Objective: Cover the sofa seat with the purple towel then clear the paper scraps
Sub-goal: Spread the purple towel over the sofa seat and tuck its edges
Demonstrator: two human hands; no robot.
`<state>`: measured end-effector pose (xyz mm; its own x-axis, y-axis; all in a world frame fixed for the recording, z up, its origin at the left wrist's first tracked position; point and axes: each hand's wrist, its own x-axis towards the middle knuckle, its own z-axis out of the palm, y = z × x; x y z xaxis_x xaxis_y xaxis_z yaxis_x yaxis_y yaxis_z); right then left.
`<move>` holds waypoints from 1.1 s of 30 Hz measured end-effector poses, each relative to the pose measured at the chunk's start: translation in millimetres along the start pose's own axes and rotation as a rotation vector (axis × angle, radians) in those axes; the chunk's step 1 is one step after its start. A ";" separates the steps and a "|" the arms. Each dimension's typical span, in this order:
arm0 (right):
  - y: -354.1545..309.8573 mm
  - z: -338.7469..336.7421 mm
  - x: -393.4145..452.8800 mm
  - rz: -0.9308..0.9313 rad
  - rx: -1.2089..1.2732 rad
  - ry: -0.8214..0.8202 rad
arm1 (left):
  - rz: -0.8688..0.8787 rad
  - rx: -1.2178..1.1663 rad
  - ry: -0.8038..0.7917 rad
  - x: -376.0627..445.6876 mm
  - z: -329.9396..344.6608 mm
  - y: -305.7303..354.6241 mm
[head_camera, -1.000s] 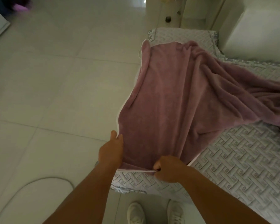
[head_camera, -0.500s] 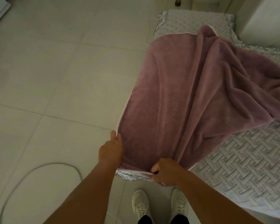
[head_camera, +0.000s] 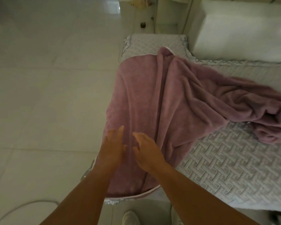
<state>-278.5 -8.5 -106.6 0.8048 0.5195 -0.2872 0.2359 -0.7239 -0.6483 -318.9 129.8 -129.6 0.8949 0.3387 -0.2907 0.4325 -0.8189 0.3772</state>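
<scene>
The soft purple towel (head_camera: 152, 103) lies on the grey quilted sofa seat (head_camera: 234, 168), bunched up at the far right. Left hand (head_camera: 112, 146) and right hand (head_camera: 146, 150) lie flat on its near end, fingers spread, holding nothing.

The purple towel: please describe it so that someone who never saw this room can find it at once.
Look at the sofa seat with its pale grey quilted cover, beside the tiled floor. The purple towel lies over its floor-side part, smooth near both open hands and bunched toward the right. It is the only plush, coloured cloth there; the cover beneath is grey and patterned.
</scene>
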 end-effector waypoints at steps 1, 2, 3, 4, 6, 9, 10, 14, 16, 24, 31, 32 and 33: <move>2.3 -10.2 4.6 -0.004 -0.005 0.021 | 0.020 -0.039 0.003 4.8 -0.5 11.8; 7.9 -21.8 8.7 -0.003 -0.005 0.038 | 0.049 -0.073 0.003 10.0 -0.9 26.3; 14.7 -33.0 11.5 0.003 0.003 0.050 | 0.081 -0.094 -0.006 14.4 -0.7 41.1; 24.3 -48.5 14.5 0.007 0.012 0.069 | 0.118 -0.113 -0.009 20.8 -0.1 60.5; 44.5 -75.5 18.9 0.013 0.039 0.104 | 0.148 -0.152 -0.023 32.3 -0.2 97.1; 87.1 -119.4 25.0 0.034 0.035 0.138 | 0.204 -0.256 -0.053 53.0 3.2 162.1; 99.1 -130.7 26.5 0.036 0.004 0.134 | 0.227 -0.266 -0.050 58.2 5.7 179.0; 154.4 -186.7 33.0 0.028 -0.012 0.115 | 0.185 -0.289 -0.033 78.7 24.1 255.3; 180.1 -220.9 29.4 0.023 -0.008 0.130 | 0.118 -0.361 -0.033 89.3 36.5 298.1; 262.4 -328.8 23.1 0.137 -0.064 0.213 | 0.080 -0.457 -0.114 129.2 76.8 433.0; 311.2 -379.8 22.4 0.315 -0.021 0.253 | 0.218 -0.302 -0.095 164.4 88.7 502.3; 321.5 -386.6 23.4 0.343 -0.070 0.210 | 0.228 -0.319 -0.105 170.4 92.6 513.0; 330.4 -390.5 24.1 0.369 -0.085 0.191 | 0.242 -0.332 -0.116 174.5 96.2 521.1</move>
<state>31.6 -412.5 -52.3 0.9283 0.1308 -0.3481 -0.0493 -0.8845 -0.4639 52.0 -282.5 -68.3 0.9648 0.0848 -0.2489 0.2403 -0.6687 0.7036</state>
